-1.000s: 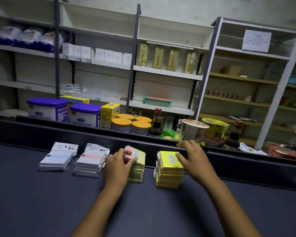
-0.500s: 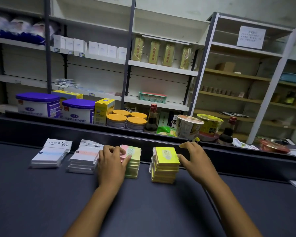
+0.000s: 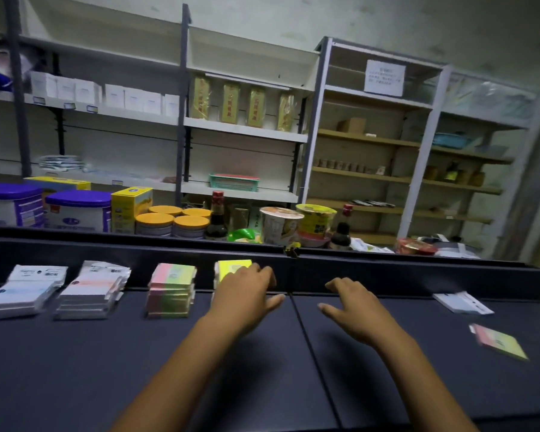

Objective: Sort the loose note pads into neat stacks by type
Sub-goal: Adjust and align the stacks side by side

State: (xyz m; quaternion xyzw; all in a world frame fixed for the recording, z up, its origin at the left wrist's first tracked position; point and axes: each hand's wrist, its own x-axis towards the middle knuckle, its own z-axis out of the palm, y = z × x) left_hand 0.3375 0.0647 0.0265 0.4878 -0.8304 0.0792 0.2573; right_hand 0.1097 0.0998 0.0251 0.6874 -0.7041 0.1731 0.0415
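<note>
Head view is showing the left hand lying palm-down, fingers relaxed, over the yellow stack, hiding most of it; the right hand is hovering loose-fingered, holding nothing, above the dark table. Two loose pads are lying blurred at the right: a white pad and a pink-green pad
</note>
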